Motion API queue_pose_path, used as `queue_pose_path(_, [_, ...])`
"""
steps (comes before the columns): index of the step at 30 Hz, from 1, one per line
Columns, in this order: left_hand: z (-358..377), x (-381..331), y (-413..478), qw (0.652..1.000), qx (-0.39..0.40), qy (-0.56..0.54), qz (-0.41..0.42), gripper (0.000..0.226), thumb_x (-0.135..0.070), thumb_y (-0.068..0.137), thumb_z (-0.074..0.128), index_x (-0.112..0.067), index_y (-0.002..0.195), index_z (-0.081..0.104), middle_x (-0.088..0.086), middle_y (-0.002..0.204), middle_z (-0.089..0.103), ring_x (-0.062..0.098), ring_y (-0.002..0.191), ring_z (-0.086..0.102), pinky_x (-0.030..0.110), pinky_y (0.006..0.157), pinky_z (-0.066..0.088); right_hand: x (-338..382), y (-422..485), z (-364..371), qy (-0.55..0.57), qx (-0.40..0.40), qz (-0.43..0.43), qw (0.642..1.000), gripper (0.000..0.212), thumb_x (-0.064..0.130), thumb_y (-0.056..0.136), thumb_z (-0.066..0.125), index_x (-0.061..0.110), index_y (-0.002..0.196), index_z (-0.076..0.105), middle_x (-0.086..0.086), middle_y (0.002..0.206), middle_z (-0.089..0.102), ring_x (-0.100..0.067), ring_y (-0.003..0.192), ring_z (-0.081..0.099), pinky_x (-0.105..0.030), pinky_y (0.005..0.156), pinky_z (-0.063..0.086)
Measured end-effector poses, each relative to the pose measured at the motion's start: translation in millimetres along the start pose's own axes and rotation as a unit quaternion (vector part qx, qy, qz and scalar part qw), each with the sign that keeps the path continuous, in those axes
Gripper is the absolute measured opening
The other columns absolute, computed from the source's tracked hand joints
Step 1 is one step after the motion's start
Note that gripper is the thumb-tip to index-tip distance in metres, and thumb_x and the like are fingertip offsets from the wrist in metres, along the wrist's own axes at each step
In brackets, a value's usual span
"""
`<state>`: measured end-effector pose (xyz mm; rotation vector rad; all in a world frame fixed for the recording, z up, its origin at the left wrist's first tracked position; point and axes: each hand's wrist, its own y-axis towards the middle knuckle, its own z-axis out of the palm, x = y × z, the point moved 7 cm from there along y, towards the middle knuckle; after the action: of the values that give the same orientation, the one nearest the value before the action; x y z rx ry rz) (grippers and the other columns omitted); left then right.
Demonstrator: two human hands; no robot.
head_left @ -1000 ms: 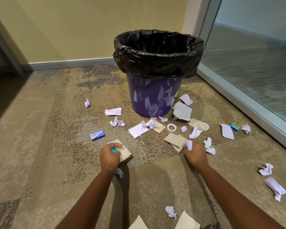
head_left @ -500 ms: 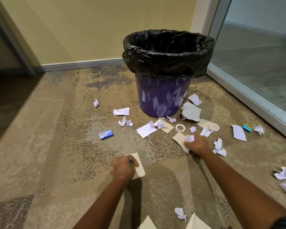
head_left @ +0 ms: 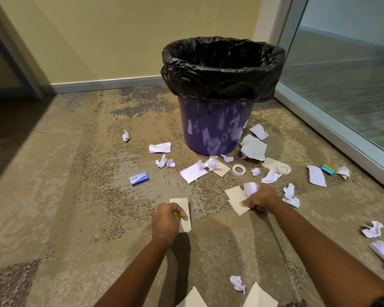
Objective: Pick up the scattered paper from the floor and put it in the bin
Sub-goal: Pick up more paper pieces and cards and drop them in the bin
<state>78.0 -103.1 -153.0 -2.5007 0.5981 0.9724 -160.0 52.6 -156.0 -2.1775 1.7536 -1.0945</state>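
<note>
Plainly, the left hand pinches a beige card off the floor and the right hand clutches a second card plus a crumpled sheet, so stacked pieces may slip before the bin.

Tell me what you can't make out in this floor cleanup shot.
Head view only.
Black-lined purple plastic bin: contents hidden by its own rim.
Small blue-and-yellow item: mostly covered by fingers of the left hand.
Beige paper sheets at the bottom: cut off by the frame edge.
Flat blue packet: print too small.
</note>
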Motion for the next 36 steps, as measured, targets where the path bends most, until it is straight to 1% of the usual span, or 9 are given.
queue_pose_path(3, [-2, -3, 2, 1.000, 0.000, -0.002, -0.003, 0.044, 0.020, 0.083, 0.038, -0.006, 0.082, 0.073, 0.013, 0.110, 0.067, 0.026, 0.108, 0.055, 0.023, 0.077, 0.034, -3, -1, 2, -0.022, -0.001, -0.001, 1.000, 0.080, 0.025, 0.062, 0.084, -0.001, 0.128, 0.046, -0.018, 0.121, 0.056, -0.026, 0.113, 0.050, -0.033, 0.084, 0.044])
queue_pose_path(6, [0, -2, 2, 1.000, 0.012, -0.002, -0.001, 0.042, 0.016, 0.086, 0.041, -0.014, 0.076, 0.069, 0.014, 0.114, 0.065, 0.027, 0.111, 0.054, 0.024, 0.078, 0.035, -2, -9, 8, -0.052, -0.017, -0.005, 0.998, 0.086, 0.038, 0.066, 0.080, 0.003, 0.134, 0.040, -0.018, 0.139, 0.042, -0.030, 0.130, 0.039, -0.036, 0.106, 0.038])
queue_pose_path(16, [-5, -5, 0, 1.000, 0.005, -0.021, -0.021, 0.048, 0.021, 0.082, 0.040, -0.019, 0.076, 0.065, 0.012, 0.121, 0.059, 0.029, 0.119, 0.050, 0.026, 0.077, 0.038, 1, -26, 18, -0.069, -0.044, -0.004, 0.997, 0.090, 0.041, 0.061, 0.083, 0.005, 0.132, 0.040, -0.015, 0.138, 0.040, -0.028, 0.129, 0.040, -0.036, 0.102, 0.039])
queue_pose_path(20, [-11, -18, -4, 0.998, -0.003, -0.056, -0.030, 0.048, 0.023, 0.081, 0.039, -0.017, 0.078, 0.065, 0.014, 0.124, 0.057, 0.028, 0.112, 0.052, 0.020, 0.064, 0.039, -3, -32, 20, 0.050, -0.044, -0.035, 0.997, 0.073, 0.015, 0.066, 0.081, 0.001, 0.126, 0.042, -0.019, 0.131, 0.050, -0.034, 0.113, 0.053, -0.038, 0.087, 0.047])
queue_pose_path(23, [-16, -35, -8, 0.994, -0.007, -0.103, -0.030, 0.044, 0.022, 0.083, 0.039, -0.016, 0.080, 0.062, 0.014, 0.122, 0.056, 0.024, 0.097, 0.050, 0.017, 0.051, 0.034, -10, -36, 20, 0.188, -0.038, -0.049, 0.980, 0.058, 0.001, 0.074, 0.072, 0.002, 0.124, 0.043, -0.017, 0.104, 0.060, -0.025, 0.061, 0.055, -0.028, 0.044, 0.045])
queue_pose_path(25, [-20, -54, -6, 0.984, -0.007, -0.177, -0.027, 0.042, 0.023, 0.082, 0.044, -0.016, 0.078, 0.061, 0.013, 0.116, 0.059, 0.023, 0.090, 0.051, 0.021, 0.054, 0.040, -15, -39, 23, 0.253, -0.026, -0.053, 0.966, 0.050, -0.001, 0.079, 0.066, 0.006, 0.122, 0.042, -0.006, 0.084, 0.054, -0.017, 0.044, 0.046, -0.022, 0.032, 0.038])
queue_pose_path(30, [-60, -150, 10, 0.943, -0.020, -0.329, 0.040, 0.037, 0.022, 0.082, 0.051, -0.013, 0.077, 0.062, 0.004, 0.103, 0.053, 0.017, 0.082, 0.053, 0.031, 0.073, 0.052, -34, -38, 33, 0.383, 0.006, -0.061, 0.922, 0.053, -0.002, 0.080, 0.066, 0.008, 0.126, 0.042, -0.019, 0.115, 0.052, -0.017, 0.053, 0.051, -0.018, 0.039, 0.047])
queue_pose_path(33, [-99, -219, 20, 0.922, -0.047, -0.366, 0.117, 0.036, 0.020, 0.084, 0.051, -0.008, 0.104, 0.064, 0.005, 0.108, 0.052, 0.013, 0.082, 0.053, 0.027, 0.074, 0.053, -41, -44, 36, 0.445, 0.037, -0.090, 0.890, 0.045, -0.003, 0.082, 0.063, 0.007, 0.122, 0.046, -0.018, 0.105, 0.058, -0.017, 0.062, 0.055, -0.015, 0.045, 0.051])
queue_pose_path(36, [-125, -277, 36, 0.908, -0.072, -0.373, 0.178, 0.034, 0.018, 0.083, 0.053, -0.013, 0.096, 0.061, 0.006, 0.099, 0.055, 0.014, 0.085, 0.053, 0.018, 0.066, 0.049, -46, -52, 36, 0.489, 0.053, -0.114, 0.863, 0.038, -0.006, 0.082, 0.061, 0.009, 0.115, 0.048, -0.015, 0.102, 0.061, -0.021, 0.077, 0.059, -0.014, 0.050, 0.054])
